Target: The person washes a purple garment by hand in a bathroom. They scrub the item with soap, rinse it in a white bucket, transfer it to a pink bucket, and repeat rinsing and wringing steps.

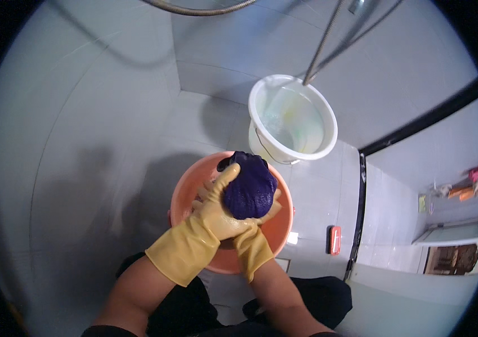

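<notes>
Both of my hands wear yellow rubber gloves and are close together above an orange plastic basin point(183, 181). A bunched, wet-looking dark purple cloth point(251, 187) lies across them. My left hand point(218, 206) holds it from the left, its thumb raised along the cloth's edge. My right hand point(270, 208) is under and beside the cloth on the right, its fingers partly hidden by it. Some of the basin's inside shows around the gloves, but what lies deeper in it is mostly hidden.
Just behind the basin stands a white bucket point(257, 122) holding water, with a metal shower hose point(321, 46) hanging at its rim. A red brush-like object point(335, 240) lies on the tiled floor to the right, near a black door track point(361, 202). Grey walls rise at the left and back.
</notes>
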`<control>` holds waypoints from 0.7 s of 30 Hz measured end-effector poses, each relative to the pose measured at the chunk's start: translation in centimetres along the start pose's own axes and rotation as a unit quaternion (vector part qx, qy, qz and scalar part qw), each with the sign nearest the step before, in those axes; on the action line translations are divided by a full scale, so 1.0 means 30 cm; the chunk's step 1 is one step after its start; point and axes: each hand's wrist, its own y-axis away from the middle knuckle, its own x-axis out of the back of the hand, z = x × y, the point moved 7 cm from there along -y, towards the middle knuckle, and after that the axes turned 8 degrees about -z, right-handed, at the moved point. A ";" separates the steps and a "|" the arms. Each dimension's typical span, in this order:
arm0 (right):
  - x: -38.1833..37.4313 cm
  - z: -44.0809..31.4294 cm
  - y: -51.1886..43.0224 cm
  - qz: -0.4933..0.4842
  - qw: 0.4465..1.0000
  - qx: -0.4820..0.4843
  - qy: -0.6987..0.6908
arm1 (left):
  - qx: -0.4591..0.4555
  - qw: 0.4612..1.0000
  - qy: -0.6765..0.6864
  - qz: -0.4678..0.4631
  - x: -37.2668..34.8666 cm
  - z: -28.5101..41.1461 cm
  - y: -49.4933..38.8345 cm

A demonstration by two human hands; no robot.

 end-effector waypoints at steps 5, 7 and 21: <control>-0.026 -0.030 0.017 -0.017 0.998 0.015 -0.054 | -0.066 0.978 0.197 0.009 -0.057 -0.055 0.011; -0.038 -0.048 0.019 0.022 0.999 -0.005 -0.029 | -0.089 0.992 0.081 -0.033 -0.074 -0.040 0.018; -0.237 -0.125 -0.092 -0.078 0.682 -0.164 0.708 | 0.196 0.939 -0.240 0.150 -0.014 -0.006 0.118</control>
